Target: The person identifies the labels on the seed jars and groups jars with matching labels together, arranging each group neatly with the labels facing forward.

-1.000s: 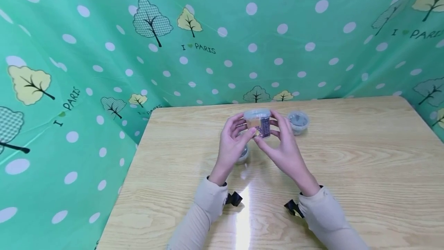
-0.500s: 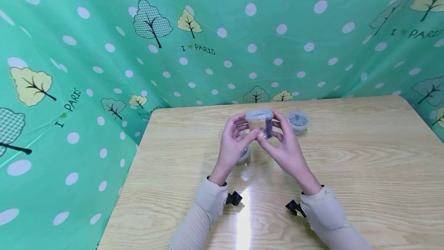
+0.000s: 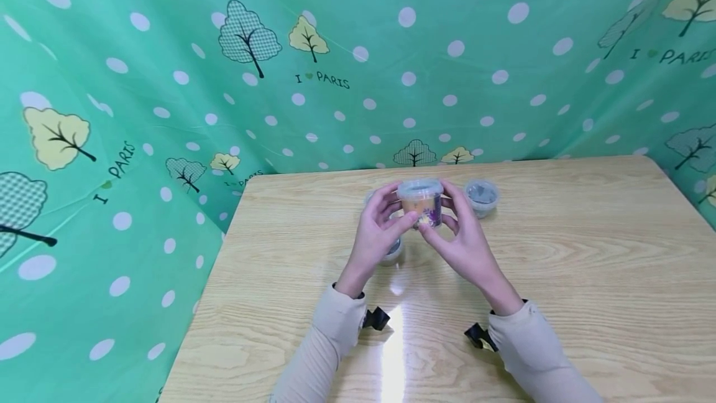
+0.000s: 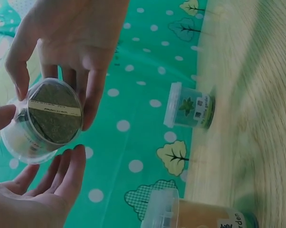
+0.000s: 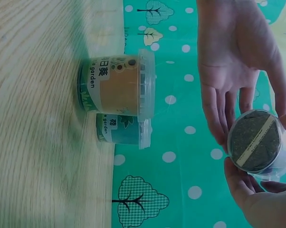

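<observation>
A clear plastic cup [image 3: 419, 204] with a pale translucent lid and an orange label with purple flowers is raised above the table, tilted toward the head camera. My left hand [image 3: 373, 238] grips its left side, thumb in front. From the right my right hand [image 3: 461, 250] holds it too, its thumb low on the front and fingers behind. The left wrist view shows the cup's round base [image 4: 52, 128], dark as soil, crossed by a pale printed strip. Below the hands stands an orange-labelled lidded cup [image 5: 119, 85], partly hidden by the left hand in the head view.
A green-labelled lidded cup [image 4: 190, 107] stands farther back, to the right of the hands. Behind my left fingers a pale rim [image 3: 368, 195] just shows. Dotted green cloth [image 3: 408, 79] hangs behind the wooden table [image 3: 587, 266]. A black wrist mount [image 3: 376, 319] sits at each cuff.
Both hands turn the cup, so its dark purple panel slides to the right edge and the orange flowered side faces front. The right hand has shifted slightly right.
</observation>
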`<state>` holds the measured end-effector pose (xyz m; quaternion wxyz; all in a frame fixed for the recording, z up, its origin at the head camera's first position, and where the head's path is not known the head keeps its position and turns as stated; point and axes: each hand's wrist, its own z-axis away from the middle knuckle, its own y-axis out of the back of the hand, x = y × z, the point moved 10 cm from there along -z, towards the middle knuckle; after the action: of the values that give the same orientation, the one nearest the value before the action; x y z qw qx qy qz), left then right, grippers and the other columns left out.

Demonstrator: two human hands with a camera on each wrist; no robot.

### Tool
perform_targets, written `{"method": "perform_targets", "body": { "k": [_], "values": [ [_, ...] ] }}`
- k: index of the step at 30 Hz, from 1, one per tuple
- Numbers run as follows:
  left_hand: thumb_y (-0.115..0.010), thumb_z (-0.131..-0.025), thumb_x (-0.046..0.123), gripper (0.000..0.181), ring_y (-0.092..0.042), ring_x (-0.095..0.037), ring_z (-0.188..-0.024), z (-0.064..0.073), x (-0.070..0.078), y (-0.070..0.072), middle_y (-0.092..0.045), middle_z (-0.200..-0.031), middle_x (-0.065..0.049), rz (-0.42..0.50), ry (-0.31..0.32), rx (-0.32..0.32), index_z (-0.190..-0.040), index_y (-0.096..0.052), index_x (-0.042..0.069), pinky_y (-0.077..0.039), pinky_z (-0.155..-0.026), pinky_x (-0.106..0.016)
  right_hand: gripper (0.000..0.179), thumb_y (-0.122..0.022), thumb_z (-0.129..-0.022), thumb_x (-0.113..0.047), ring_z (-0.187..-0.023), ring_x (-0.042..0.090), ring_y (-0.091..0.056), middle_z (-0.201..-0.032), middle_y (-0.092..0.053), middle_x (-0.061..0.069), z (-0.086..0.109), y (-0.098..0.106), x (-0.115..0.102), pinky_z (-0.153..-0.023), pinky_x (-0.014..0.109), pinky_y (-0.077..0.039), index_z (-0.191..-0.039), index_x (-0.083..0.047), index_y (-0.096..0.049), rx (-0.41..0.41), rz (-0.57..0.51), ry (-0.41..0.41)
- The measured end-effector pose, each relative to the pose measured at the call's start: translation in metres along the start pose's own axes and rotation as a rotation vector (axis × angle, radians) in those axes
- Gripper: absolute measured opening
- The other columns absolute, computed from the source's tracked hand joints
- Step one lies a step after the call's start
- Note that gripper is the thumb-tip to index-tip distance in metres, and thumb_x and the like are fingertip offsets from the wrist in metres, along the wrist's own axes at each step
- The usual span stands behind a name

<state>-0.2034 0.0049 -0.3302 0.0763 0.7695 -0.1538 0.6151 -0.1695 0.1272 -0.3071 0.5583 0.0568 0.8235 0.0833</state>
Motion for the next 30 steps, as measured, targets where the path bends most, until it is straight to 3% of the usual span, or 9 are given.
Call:
{"method": "perform_targets", "body": {
  "k": [7,15,25,30],
  "values": [
    [-0.066,-0.083,0.005,0.057,-0.05,-0.031,-0.111,0.0,-0.001,0.002,-0.053,-0.122,-0.016,-0.025,0.008,0.038,-0.133,-0.039,0.002,-0.044,-0.095,-0.046,0.07,-0.063,-0.082,0.006,-0.12,0.031,-0.039,-0.135,-0.033,0.02,0.001,-0.001,0.0,-0.095,0.028,-0.045,-0.14,0.005,-0.023,-0.018,-0.012,-0.003],
    [-0.069,-0.082,0.008,0.058,-0.05,-0.033,-0.111,0.001,0.001,0.009,-0.053,-0.12,-0.018,-0.039,0.009,0.107,-0.132,-0.039,0.001,-0.046,-0.093,-0.042,0.077,-0.07,-0.076,0.004,-0.119,0.032,-0.041,-0.133,-0.035,0.02,0.003,-0.002,0.0,-0.097,0.037,-0.043,-0.139,0.005,-0.025,0.005,0.018,-0.001],
    [-0.07,-0.08,0.006,0.059,-0.051,-0.033,-0.11,0.001,0.001,0.008,-0.052,-0.12,-0.018,-0.025,-0.001,0.124,-0.13,-0.039,0.001,-0.046,-0.093,-0.044,0.074,-0.072,-0.074,0.007,-0.115,0.031,-0.044,-0.127,-0.041,0.019,0.001,-0.001,0.001,-0.095,0.031,-0.045,-0.135,0.006,-0.029,0.047,-0.005,0.015],
    [-0.069,-0.08,0.004,0.06,-0.05,-0.034,-0.111,0.002,0.004,0.004,-0.051,-0.122,-0.017,-0.031,-0.012,0.101,-0.131,-0.039,0.0,-0.045,-0.093,-0.046,0.073,-0.071,-0.073,0.009,-0.113,0.031,-0.045,-0.126,-0.043,0.02,0.002,0.0,0.003,-0.093,0.029,-0.046,-0.134,0.007,-0.03,0.067,-0.018,0.024]
  ]
}}
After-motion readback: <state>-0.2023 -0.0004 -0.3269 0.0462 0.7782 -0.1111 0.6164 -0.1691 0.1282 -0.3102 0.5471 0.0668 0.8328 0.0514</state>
